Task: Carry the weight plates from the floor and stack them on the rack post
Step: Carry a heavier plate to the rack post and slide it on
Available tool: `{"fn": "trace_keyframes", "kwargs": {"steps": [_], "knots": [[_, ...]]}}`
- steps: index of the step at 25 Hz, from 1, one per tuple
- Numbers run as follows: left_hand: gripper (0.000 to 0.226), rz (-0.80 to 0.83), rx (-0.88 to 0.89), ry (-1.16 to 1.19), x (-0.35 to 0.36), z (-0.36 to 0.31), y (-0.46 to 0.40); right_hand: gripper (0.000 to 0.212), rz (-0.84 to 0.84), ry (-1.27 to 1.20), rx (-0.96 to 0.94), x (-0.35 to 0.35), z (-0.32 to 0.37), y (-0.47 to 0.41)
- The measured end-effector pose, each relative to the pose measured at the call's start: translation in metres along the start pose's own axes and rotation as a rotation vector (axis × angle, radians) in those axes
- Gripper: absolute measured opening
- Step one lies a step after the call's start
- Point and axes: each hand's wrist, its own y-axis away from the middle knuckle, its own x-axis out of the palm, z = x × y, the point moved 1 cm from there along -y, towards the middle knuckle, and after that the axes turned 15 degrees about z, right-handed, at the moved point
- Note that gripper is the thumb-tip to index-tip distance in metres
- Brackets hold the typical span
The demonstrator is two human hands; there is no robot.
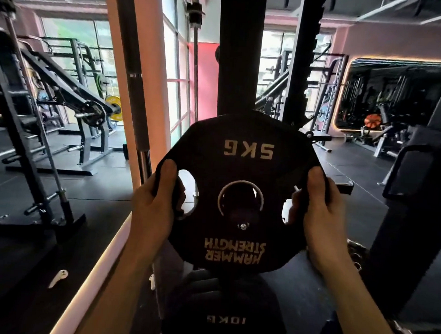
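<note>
Weight: the 5 kg plate [241, 193] is marked "5KG", so I judge it light for a two-handed carry, though dense enough to hurt a foot if dropped.
Stiffness: rigid; it should not flex or sag, and it looks far from fragile.
Surface: matte black coating, probably rubbery, so I expect fair friction against bare skin.
Where to hold: the two cut-out openings on either side of the centre hole work as handles; holding there keeps the hub free for the post.
Left grip: the left hand [153, 201] is closed on the plate's left rim, thumb on the near face, fingers curling through the left opening.
Right grip: the right hand [322, 210] is closed on the right rim the same way, thumb up on the face.
Position: the plate is held upright in the air at about chest height, directly in front of the black rack upright [238, 53], its face toward the camera.
Post: a dark round end with a small bolt shows through the centre hole, likely the rack post [241, 216]; whether the plate is already threaded on it I cannot tell.
Look: many-sided black disc, silver-ringed centre hole, pale lettering "5KG" and "HAMMER STRENGTH", all upside down from this view.
Below: a 10 kg plate [224, 315], black with similar lettering, sits lower, beneath the held plate.
</note>
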Motion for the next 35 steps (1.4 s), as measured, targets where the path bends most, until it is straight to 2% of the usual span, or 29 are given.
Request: {"fn": "trace_keyframes", "kwargs": {"steps": [4, 9, 14, 19, 24, 26, 30, 33, 35], "knots": [[0.054, 0.009, -0.006, 0.005, 0.011, 0.023, -0.048, 0.057, -0.044, 0.007, -0.004, 0.010, -0.022, -0.046], [0.055, 0.043, -0.033, 0.036, 0.016, 0.055, -0.093, 0.057, 0.000, -0.012, -0.033, 0.019, -0.040, -0.094], [0.052, 0.009, -0.030, 0.044, 0.022, 0.069, -0.112, 0.055, 0.021, -0.033, -0.039, 0.023, -0.057, -0.117], [0.052, 0.047, -0.004, -0.005, 0.021, 0.073, -0.116, 0.051, 0.032, -0.036, -0.061, 0.025, -0.063, -0.121], [0.047, 0.168, -0.008, -0.144, 0.014, 0.067, -0.109, 0.033, 0.088, 0.097, -0.021, 0.017, -0.060, -0.114], [0.046, 0.200, -0.024, -0.190, 0.007, 0.068, -0.104, 0.035, 0.161, 0.181, 0.016, 0.009, -0.061, -0.101], [0.048, 0.201, 0.029, -0.322, 0.007, 0.066, -0.054, 0.037, 0.279, 0.151, 0.021, -0.004, -0.075, -0.052], [0.048, 0.200, -0.134, -0.310, 0.005, 0.076, -0.001, 0.043, 0.280, 0.188, 0.137, -0.015, -0.088, -0.012], [0.042, 0.245, -0.249, -0.367, 0.001, 0.088, 0.037, 0.040, 0.320, 0.208, 0.213, -0.022, -0.098, 0.019]]}}
